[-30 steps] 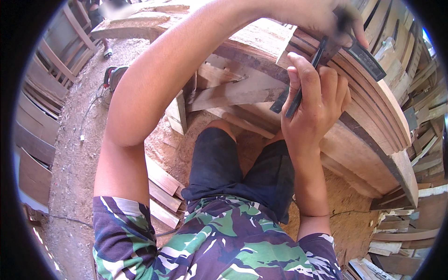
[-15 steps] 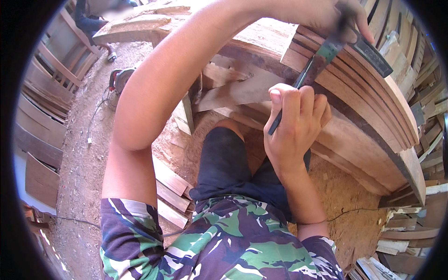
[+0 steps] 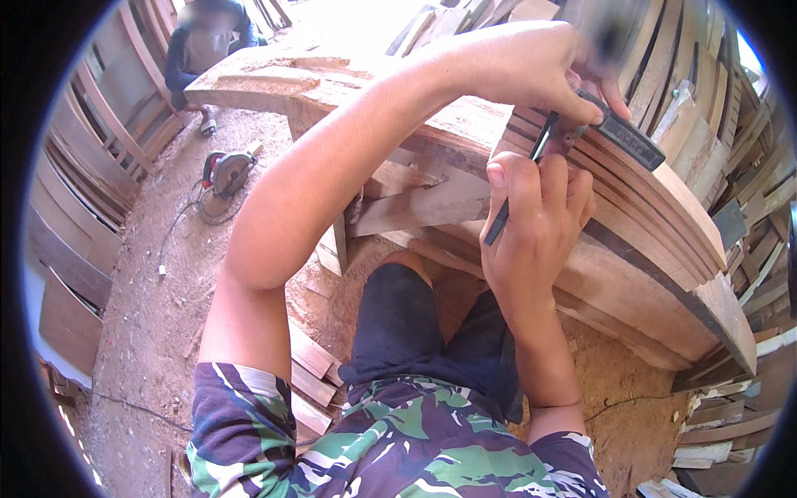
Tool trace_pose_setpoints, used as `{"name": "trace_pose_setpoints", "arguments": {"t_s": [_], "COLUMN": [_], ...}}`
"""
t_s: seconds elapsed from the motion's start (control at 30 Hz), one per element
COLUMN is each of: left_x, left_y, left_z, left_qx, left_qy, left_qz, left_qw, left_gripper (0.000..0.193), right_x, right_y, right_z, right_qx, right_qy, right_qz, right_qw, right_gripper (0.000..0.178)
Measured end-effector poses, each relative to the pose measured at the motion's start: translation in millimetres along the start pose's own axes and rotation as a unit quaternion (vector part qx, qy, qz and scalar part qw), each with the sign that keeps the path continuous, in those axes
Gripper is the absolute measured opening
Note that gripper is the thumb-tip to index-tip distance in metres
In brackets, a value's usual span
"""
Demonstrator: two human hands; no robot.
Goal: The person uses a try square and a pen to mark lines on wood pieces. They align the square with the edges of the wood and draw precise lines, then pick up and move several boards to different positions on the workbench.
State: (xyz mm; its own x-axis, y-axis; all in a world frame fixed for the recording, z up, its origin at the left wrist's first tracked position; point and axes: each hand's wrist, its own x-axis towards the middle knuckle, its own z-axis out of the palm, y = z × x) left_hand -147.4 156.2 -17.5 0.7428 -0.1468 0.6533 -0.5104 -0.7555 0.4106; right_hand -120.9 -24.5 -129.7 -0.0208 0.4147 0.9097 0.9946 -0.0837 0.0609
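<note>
1. A slim, black, pen-like stick [image 3: 497, 223] is pinched between the thumb and fingers of the right hand [image 3: 540, 212], its long axis slanting from lower left to upper right.
2. A black, rectangular block [image 3: 633, 143] is gripped at its upper-left end by the left hand [image 3: 552, 70]; its long axis slopes down rightward.
3. The block is placed up and right of the right fingers, over brown, curved wooden strips [image 3: 660, 228] set side by side.

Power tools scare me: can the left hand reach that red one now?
Probably not: the left hand holds the black bar at the curved boards, while the red tool lies on the floor off to the left.
</note>
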Motion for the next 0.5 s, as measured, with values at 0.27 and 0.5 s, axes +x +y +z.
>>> {"name": "trace_pose_setpoints", "arguments": {"t_s": [0.27, 0.5], "left_x": [-4.5, -2.3], "left_y": [6.4, 24.8], "left_z": [-1.2, -4.0], "left_qx": [0.019, 0.016], "left_qy": [-0.002, -0.022], "left_qz": [-0.026, -0.111], "left_qw": [0.999, 0.993], "left_gripper": [0.031, 0.029], "right_x": [-28.2, -49.1], "right_y": [-23.0, -22.7], "right_z": [3.3, 9.9], "right_qx": [0.005, 0.037], "right_qy": [-0.053, -0.066], "right_qz": [0.068, 0.095], "right_qw": [0.996, 0.993], "right_gripper": [0.008, 0.012]}}
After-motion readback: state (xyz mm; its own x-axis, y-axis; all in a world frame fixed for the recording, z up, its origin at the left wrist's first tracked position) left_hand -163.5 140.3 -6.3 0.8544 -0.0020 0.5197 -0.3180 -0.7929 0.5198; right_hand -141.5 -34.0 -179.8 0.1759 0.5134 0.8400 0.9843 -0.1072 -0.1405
